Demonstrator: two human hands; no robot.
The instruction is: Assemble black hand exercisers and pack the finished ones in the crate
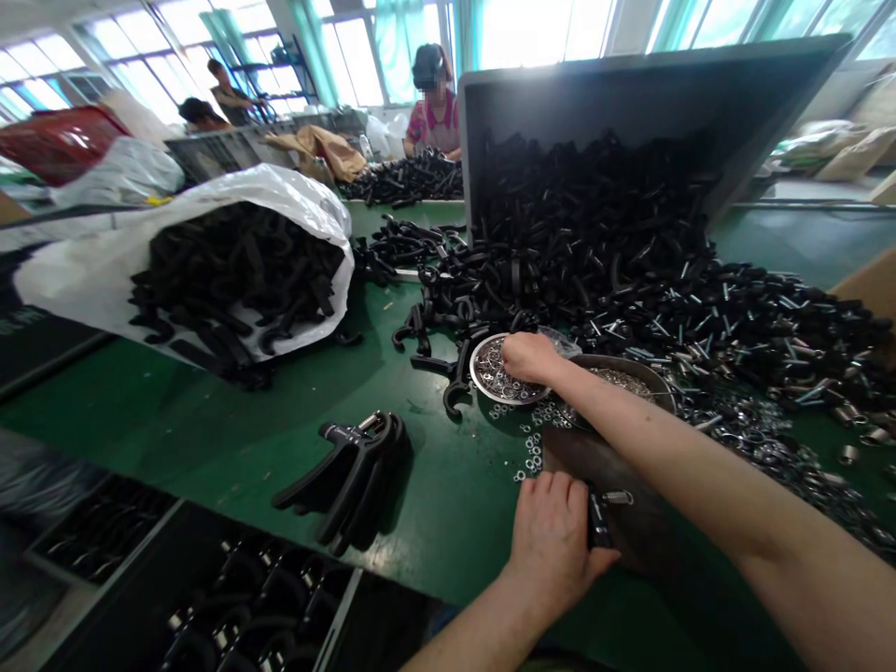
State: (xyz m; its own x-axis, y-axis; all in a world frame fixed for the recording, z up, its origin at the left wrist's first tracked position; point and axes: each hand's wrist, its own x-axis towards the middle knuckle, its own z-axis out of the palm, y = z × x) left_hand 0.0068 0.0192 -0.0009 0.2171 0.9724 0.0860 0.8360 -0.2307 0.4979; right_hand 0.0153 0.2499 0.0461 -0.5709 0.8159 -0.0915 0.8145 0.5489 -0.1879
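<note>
My left hand point(552, 530) is closed around a black hand grip exerciser point(598, 519), near the front edge of the green table. A coiled metal spring point(619, 497) sticks out of it to the right; most of the rest is hidden under my fingers. My right hand point(530, 358) reaches into a round metal bowl point(478, 385) of small metal rings and washers, fingers curled down among them. What its fingertips pinch, if anything, is hidden. Left of my hands lies a small stack of black hand grip exercisers point(357, 476) with springs fitted.
A second round pan point(662, 378) of small parts sits under my right forearm. Loose nuts point(533, 453) lie beside the bowl. A grey bin point(483, 112) spills black handles; a white sack point(280, 187) holds more. Crates point(343, 616) stand front left. A person point(434, 112) sits opposite.
</note>
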